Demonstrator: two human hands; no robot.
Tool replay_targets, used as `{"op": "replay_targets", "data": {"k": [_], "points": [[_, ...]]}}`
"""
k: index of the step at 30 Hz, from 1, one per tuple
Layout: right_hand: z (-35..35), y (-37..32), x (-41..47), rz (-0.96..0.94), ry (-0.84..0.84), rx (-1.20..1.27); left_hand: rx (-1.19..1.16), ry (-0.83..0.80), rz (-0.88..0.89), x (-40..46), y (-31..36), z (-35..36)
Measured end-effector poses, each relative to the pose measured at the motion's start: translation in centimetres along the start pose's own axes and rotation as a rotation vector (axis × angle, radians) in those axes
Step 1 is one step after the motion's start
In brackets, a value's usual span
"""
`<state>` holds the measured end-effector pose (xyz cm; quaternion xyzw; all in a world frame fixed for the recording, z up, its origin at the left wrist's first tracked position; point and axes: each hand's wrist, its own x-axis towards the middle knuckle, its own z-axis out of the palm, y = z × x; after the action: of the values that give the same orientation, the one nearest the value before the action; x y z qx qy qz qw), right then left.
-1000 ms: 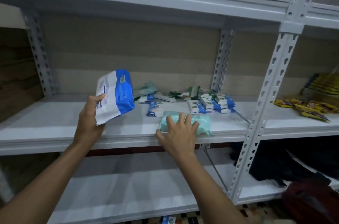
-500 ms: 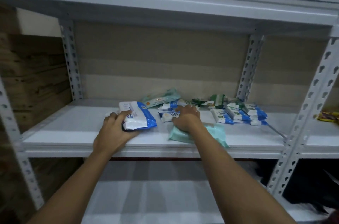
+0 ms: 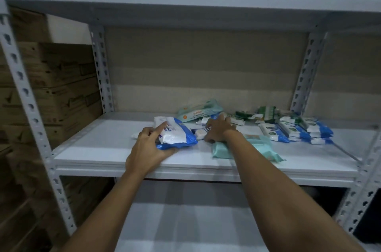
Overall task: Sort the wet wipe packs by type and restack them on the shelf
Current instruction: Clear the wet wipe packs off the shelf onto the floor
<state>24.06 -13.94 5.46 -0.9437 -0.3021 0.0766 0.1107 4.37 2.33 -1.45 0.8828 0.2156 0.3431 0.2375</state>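
Left hand (image 3: 149, 151) grips the blue-white pack (image 3: 175, 135) on the shelf (image 3: 99, 148); right hand (image 3: 219, 131), fingers seemingly curled, reaches small packs (image 3: 201, 133) at one o'clock; bare shelf toward nine.

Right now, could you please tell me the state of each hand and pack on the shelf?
Left hand: grips large blue-and-white wipe pack, lying flat on white metal shelf.
Right hand: fingers curled on small packs at the heap.
Mint-green soft pack: flat, under right forearm.
Small blue-and-white packs: stacked at right.
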Motion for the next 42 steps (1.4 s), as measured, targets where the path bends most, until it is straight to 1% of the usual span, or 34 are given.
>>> {"op": "replay_targets", "data": {"k": [3, 5, 7, 9, 10, 11, 12, 14, 16, 19, 21, 22, 24, 26, 28, 30, 32, 34, 35, 37, 39, 40, 42], "points": [[0.3, 0.3, -0.2, -0.071, 0.073, 0.111, 0.010, -0.075, 0.015, 0.1, -0.1, -0.2], [0.5, 0.8, 0.0, -0.144, 0.133, 0.181, -0.014, -0.123, -0.039, 0.2, -0.2, -0.6], [0.7, 1.1, 0.2, -0.224, 0.274, 0.283, -0.079, -0.139, -0.072, 0.3, -0.4, -1.0], [0.4, 1.1, 0.1, -0.245, 0.489, 0.369, -0.136, -0.101, -0.049, 0.1, -0.7, -1.1], [0.0, 1.1, -0.3, -0.235, 0.586, 0.388, -0.172, -0.057, -0.043, 0.0, -0.8, -1.1], [-0.6, 1.3, -0.7, -0.217, 0.654, 0.391, -0.205, -0.003, -0.039, -0.1, -0.8, -1.0], [-1.3, 1.7, -1.2, -0.193, 0.679, 0.386, -0.226, 0.050, -0.027, -0.1, -0.7, -1.0], [-2.1, 3.4, -2.3, -0.150, 0.616, 0.354, -0.203, 0.122, 0.023, -0.3, -0.6, -1.0], [-2.2, 6.3, -3.8, -0.152, 0.481, 0.258, -0.164, 0.123, 0.068, -0.3, -0.8, -1.4], [-1.7, 10.2, -5.8, -0.180, 0.264, 0.102, -0.068, -0.002, 0.202, -0.6, -1.9, -2.4], [-1.3, 11.5, -6.7, -0.176, 0.218, 0.121, 0.024, -0.058, 0.279, -1.0, -3.1, -3.6], [-1.2, 11.8, -7.1, -0.180, 0.206, 0.134, 0.059, -0.059, 0.278, -1.4, -3.6, -4.3], [-1.2, 12.1, -7.5, -0.189, 0.176, 0.167, 0.047, 0.011, 0.196, -2.0, -4.4, -5.6], [-0.8, 12.1, -7.7, -0.184, 0.188, 0.220, -0.052, 0.171, 0.066, -2.3, -4.3, -6.5], [0.4, 11.5, -7.6, -0.144, 0.281, 0.292, -0.145, 0.341, -0.010, -1.9, -3.1, -6.5], [2.0, 10.5, -7.0, -0.043, 0.408, 0.314, -0.178, 0.420, 0.046, -0.9, -0.7, -5.5], [3.1, 9.2, -6.3, 0.077, 0.507, 0.251, -0.107, 0.432, 0.140, 0.5, 2.2, -4.0], [3.5, 8.0, -6.3, 0.180, 0.565, 0.206, -0.012, 0.405, 0.191, 1.8, 5.1, -2.3], [3.6, 7.6, -6.5, 0.214, 0.584, 0.193, 0.030, 0.365, 0.196, 2.3, 6.0, -1.3], [3.7, 7.2, -6.8, 0.241, 0.597, 0.166, 0.107, 0.191, 0.165, 2.7, 6.7, 0.8], [3.7, 7.3, -6.8, 0.237, 0.591, 0.141, 0.173, -0.021, 0.095, 2.7, 6.7, 2.8], [3.7, 7.3, -6.7, 0.235, 0.587, 0.130, 0.217, -0.074, 0.049, 2.7, 6.7, 3.3], [3.6, 7.5, -6.6, 0.237, 0.560, 0.118, 0.344, -0.115, -0.075, 2.9, 8.0, 3.6]]}}
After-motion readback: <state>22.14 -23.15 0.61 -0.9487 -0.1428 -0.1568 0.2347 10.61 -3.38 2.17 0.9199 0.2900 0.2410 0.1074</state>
